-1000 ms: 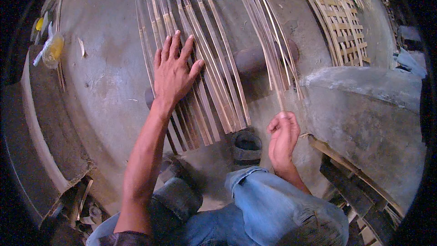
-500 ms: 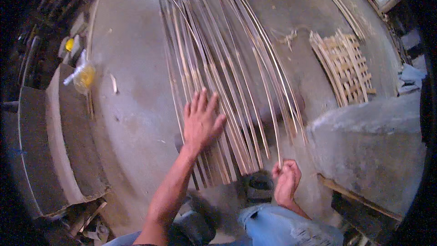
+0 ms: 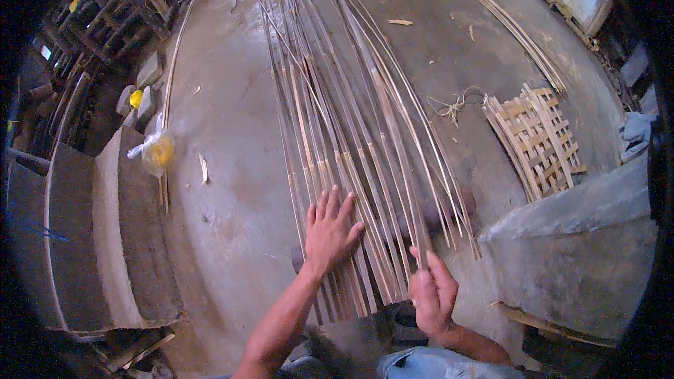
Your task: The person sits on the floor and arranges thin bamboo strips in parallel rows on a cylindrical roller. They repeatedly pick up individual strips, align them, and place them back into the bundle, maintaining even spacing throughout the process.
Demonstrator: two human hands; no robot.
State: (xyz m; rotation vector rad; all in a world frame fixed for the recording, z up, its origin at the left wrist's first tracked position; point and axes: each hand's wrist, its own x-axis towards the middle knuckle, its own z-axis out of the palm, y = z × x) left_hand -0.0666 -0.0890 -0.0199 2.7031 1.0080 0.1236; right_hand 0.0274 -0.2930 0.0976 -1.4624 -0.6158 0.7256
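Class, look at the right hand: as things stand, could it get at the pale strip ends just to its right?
Probably yes: the right hand is near the pale strip ends, and nothing seems to cover them. But it is closed on a held strip, which it might need to release first.

Dim light puts a pale sheen on the floor (image 3: 223, 238), bending toward grainy black corners.

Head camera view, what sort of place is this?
Probably a craft workshop: long bamboo-like strips lie spread over a bare, concrete-looking floor, and a woven lattice panel lies off to the right.
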